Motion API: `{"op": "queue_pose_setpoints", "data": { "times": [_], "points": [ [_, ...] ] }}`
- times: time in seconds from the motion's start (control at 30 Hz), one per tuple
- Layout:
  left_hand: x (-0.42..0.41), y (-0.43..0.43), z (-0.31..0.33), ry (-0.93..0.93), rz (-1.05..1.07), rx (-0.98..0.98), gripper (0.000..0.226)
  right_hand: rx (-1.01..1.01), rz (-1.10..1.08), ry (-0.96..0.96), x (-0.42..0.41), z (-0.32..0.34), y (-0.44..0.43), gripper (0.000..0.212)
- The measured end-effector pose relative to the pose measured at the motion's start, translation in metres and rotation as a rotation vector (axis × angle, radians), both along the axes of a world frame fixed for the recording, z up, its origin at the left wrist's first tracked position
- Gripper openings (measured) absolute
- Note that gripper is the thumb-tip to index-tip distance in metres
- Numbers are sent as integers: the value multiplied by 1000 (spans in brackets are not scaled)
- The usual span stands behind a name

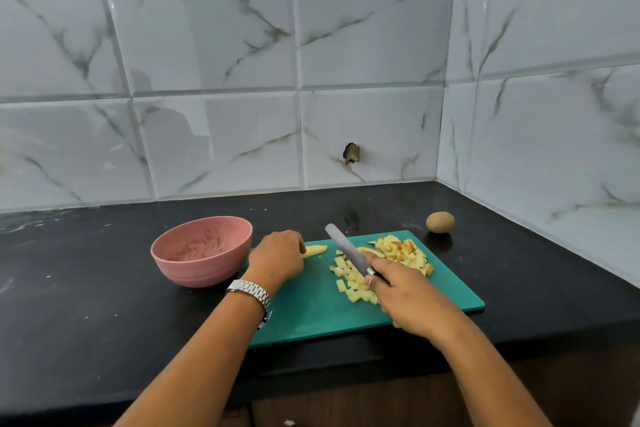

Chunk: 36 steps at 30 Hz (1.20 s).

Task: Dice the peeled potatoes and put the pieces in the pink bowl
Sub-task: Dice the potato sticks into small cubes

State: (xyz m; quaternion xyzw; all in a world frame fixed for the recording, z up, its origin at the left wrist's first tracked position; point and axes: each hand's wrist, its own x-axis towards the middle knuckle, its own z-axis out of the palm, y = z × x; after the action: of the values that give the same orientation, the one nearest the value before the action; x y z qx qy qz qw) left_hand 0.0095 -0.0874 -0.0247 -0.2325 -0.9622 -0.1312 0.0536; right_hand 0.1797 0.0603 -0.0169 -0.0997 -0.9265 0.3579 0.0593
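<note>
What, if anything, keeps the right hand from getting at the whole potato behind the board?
Likely yes: the whole potato sits uncovered on the counter. But the right hand grips the knife, and the diced pieces lie between them.

No text, label, brand, number or sign can be read anywhere in view. The wristwatch (250, 290) shows only its silver link band; its dial is turned out of sight, so no marking on it is legible.
</note>
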Motion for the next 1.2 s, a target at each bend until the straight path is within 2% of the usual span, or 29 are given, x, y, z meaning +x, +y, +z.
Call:
{"op": "queue_pose_setpoints", "data": {
  "times": [0.33, 0.7, 0.93, 1.1, 1.2],
  "points": [
    [-2, 1, -5, 15, -6, -54, 37, -94, 40, 49, -2, -11, 1, 49],
    [6, 3, -6, -6, 10, -64, 24, -106, 52, 72, 5, -8, -2, 50],
    [11, 2, -3, 96, -19, -121, 21, -57, 53, 54, 17, -3, -3, 51],
    [17, 0, -4, 72, -33, -43, 18, 59, 122, -103, 29, 1, -8, 51],
    [22, -3, -2, 83, 20, -24, 19, 175, 81, -147, 30, 3, -15, 52]
  ]
}}
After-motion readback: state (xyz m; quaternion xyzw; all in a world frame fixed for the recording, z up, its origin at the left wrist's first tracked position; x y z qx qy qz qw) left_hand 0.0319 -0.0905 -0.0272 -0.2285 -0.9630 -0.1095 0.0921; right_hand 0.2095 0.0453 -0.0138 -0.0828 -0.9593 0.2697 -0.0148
